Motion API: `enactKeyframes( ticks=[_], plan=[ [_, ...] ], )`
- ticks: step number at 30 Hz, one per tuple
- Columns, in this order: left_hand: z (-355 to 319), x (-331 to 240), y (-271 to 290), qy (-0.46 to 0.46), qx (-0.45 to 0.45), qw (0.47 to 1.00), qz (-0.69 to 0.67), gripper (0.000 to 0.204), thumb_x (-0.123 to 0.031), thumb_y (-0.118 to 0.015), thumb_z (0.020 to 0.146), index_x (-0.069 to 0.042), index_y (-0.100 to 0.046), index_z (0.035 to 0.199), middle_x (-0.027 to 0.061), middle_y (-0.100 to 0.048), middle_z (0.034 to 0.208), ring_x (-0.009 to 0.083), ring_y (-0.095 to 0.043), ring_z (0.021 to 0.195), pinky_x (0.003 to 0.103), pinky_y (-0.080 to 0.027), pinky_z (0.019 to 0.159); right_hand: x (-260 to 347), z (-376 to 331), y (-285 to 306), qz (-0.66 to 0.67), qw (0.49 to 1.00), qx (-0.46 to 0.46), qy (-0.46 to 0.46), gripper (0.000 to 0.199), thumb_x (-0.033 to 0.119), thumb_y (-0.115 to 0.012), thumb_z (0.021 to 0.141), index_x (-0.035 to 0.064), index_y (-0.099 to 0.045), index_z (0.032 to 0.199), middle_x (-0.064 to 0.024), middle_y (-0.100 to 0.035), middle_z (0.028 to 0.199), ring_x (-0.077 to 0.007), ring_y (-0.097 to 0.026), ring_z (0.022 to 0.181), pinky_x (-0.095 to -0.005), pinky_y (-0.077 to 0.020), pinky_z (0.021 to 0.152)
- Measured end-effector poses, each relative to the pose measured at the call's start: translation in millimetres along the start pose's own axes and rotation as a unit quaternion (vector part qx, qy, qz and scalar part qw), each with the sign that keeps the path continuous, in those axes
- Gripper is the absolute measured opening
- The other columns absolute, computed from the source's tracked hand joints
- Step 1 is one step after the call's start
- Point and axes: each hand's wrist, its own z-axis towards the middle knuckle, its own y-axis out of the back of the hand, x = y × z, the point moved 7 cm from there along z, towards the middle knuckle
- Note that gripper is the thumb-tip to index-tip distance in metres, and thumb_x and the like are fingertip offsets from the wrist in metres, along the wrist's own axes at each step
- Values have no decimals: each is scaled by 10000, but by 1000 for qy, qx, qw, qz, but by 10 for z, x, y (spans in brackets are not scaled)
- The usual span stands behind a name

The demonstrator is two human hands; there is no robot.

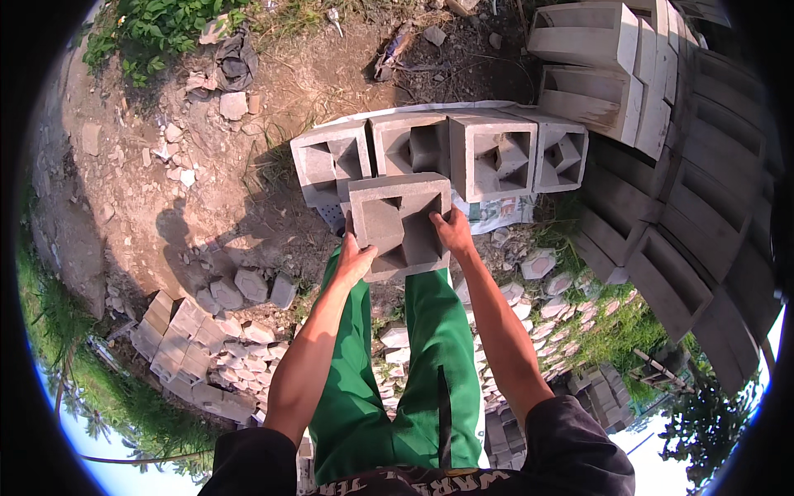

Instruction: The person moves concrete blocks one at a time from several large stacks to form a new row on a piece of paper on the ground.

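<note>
Both my hands grip one square grey concrete vent block (380,217), its hollow face with slanted inner fins turned toward me. My left hand (356,258) clasps its left side, thumb over the front rim. On the right, my right hand (453,232) holds the opposite side with the thumb inside the rim; its other fingers are mostly hidden. Just beyond, a row of similar blocks stands side by side: a left block (308,169), a wider-looking one (393,132), a third (470,165) and a right-end block (571,169). The held block overlaps the lower front of this row.
White printed sacking (500,212) lies under the row. Tall stacks of concrete blocks (583,37) rise at the right. Hexagonal pavers (251,285) and piled bricks (178,335) lie at lower left. Stones and a dark rag (237,62) are scattered on the dirt.
</note>
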Motion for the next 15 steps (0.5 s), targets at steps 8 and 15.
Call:
enactKeyframes(
  ticks=[8, 15],
  plan=[
    [927, 94, -175, 30, -12, 998, -54, 529, -29, -608, 711, 61, -449, 1208, 181, -566, 1126, 232, -567, 1002, 342, -467, 857, 99, 757, 73, -39, 997, -60, -7, 518, 185, -643, 803, 60, -507, 1286, -150, -622, 799, -274, -603, 728, -364, -463, 684],
    [1240, -245, -312, 27, -13, 999, -24, 538, -47, -597, 716, 73, -432, 1213, 189, -561, 1125, 263, -556, 1028, 347, -456, 883, -36, 1294, 140, 13, 998, -41, 51, 539, 198, -633, 812, 6, -480, 1292, -200, -647, 964, -306, -631, 919, -364, -475, 815]
  ],
)
